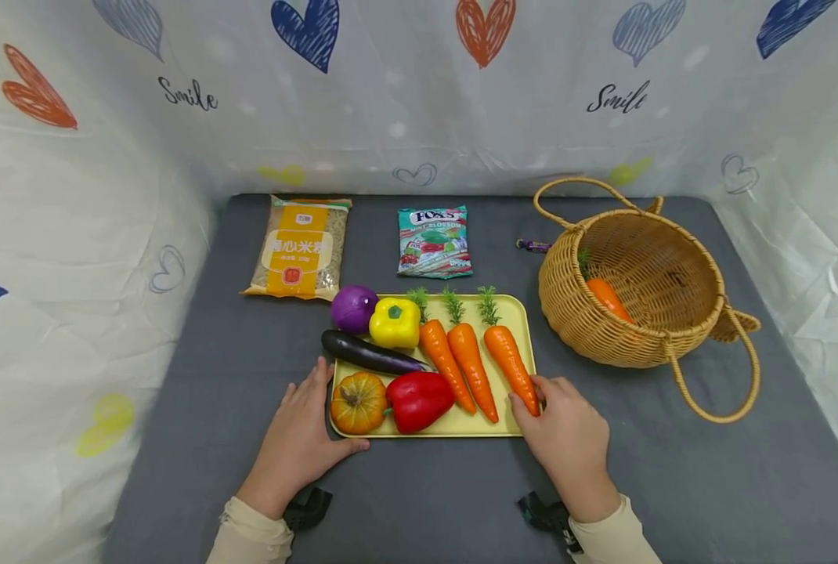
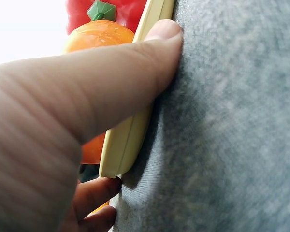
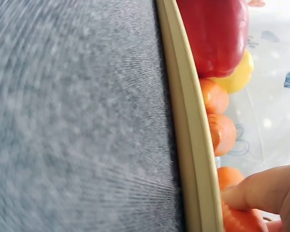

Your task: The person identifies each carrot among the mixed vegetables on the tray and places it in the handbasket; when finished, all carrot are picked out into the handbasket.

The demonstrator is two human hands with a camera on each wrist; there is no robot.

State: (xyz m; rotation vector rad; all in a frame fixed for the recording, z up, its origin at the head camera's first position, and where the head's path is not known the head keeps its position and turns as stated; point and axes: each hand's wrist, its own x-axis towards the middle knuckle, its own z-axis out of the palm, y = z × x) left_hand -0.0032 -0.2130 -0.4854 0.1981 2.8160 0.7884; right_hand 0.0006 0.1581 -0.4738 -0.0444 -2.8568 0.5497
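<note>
Neighbouring the tray (image 1: 512, 309) are a basket (image 1: 574, 313), orange bag (image 1: 299, 249) and packet (image 1: 435, 243).

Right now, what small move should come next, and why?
I'd probably lift the rightmost carrot gently off the tray: the right hand pinches its tip, the left hand touches the tray's near left corner, and the basket to the right holds another carrot.
</note>
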